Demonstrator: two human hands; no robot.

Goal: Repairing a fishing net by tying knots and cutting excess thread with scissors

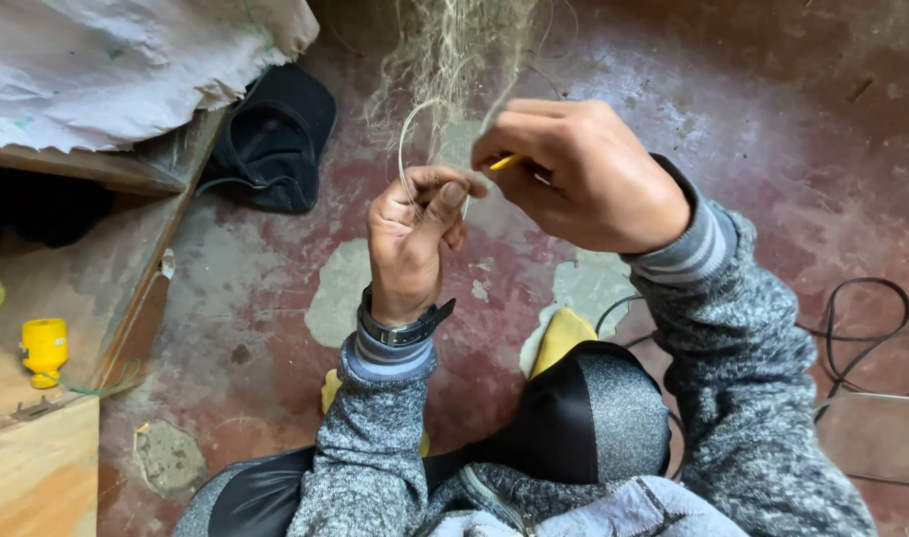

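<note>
A fine pale net of thin threads (453,60) hangs down from the top middle of the head view. My left hand (412,239) pinches a looped strand of the net between thumb and fingers; a dark watch sits on that wrist. My right hand (581,174) is just to the right, touching the left fingertips, and grips a small yellow tool (506,161) whose tip points at the strand. Both arms wear grey knit sleeves with striped cuffs.
A worn red floor (773,109) with bare patches lies below. A wooden bench (96,249) covered by pale sheeting stands left, with a yellow spool (44,350) on it. A black cap (272,134) lies beside it. Black cables (862,338) trail at right. My knees are below.
</note>
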